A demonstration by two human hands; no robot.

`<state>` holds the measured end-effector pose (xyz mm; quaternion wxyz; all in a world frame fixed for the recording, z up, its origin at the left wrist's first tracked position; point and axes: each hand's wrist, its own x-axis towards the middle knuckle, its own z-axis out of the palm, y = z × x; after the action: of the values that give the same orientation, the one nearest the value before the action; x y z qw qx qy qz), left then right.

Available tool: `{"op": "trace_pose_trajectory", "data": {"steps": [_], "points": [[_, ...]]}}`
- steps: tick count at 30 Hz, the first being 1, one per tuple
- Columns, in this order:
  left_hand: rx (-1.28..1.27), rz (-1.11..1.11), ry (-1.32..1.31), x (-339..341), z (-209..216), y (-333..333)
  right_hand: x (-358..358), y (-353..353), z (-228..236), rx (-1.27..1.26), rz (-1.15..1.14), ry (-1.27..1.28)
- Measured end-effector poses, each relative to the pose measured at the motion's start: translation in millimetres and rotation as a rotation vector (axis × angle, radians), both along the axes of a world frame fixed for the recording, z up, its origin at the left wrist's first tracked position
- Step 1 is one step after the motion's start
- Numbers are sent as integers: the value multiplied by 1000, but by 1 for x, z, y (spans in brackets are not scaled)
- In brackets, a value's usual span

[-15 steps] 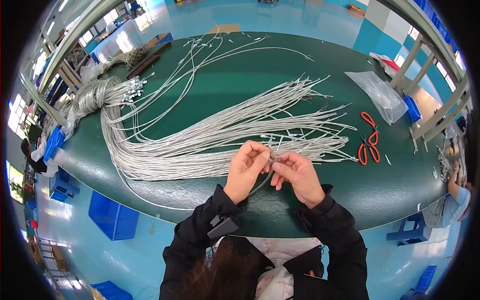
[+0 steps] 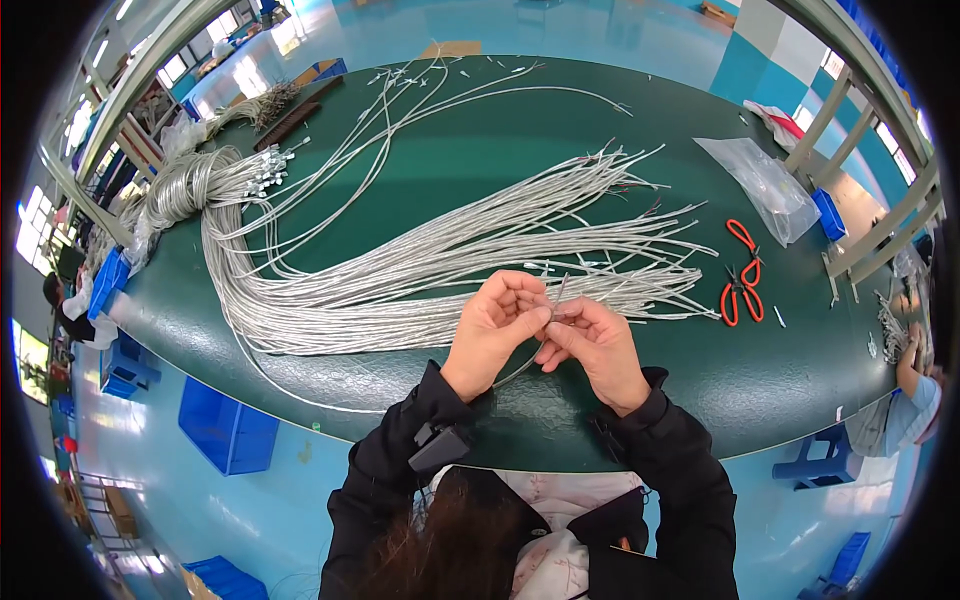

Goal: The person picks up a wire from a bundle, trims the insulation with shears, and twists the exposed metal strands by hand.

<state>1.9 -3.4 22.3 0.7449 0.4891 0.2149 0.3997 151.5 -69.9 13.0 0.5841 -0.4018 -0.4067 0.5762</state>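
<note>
My left hand [image 2: 503, 325] and my right hand [image 2: 596, 345] meet over the near part of the table, both closed in a pinch on the end of one grey cable [image 2: 520, 372]. The cable's tip pokes up between the fingertips; its fine strands are too small to make out. From my hands the cable curves down under my left wrist and runs left to the bundle. Just beyond my hands lies a thick bundle of grey-white cables [image 2: 380, 290], its loose ends fanned to the right, some showing bare coloured wires.
On the right of the green table [image 2: 800, 370] lie two red-handled cutting tools [image 2: 742, 290] and a clear plastic bag [image 2: 765, 190]. A coiled cable bunch [image 2: 190, 190] with white connectors sits at the left. A blue bin [image 2: 228, 425] stands on the floor. Another person [image 2: 915, 400] is at the far right.
My hands stay together on the cable end, with only small finger shifts. The view has tilted slightly, so the table's far edge sits a little higher.
</note>
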Motion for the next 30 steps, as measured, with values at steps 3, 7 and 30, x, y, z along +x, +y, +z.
{"op": "trace_pose_trajectory", "data": {"steps": [3, 7, 30], "points": [[-53, -51, -54, -3, -3, 5, 2, 0, 1, -21, 45, 29], [-115, -108, -90, -6, -9, 8, 2, -1, 5, -71, 99, 88], [-207, -524, -138, -5, -8, 14, 1, -5, 7, -125, 221, 135]]}}
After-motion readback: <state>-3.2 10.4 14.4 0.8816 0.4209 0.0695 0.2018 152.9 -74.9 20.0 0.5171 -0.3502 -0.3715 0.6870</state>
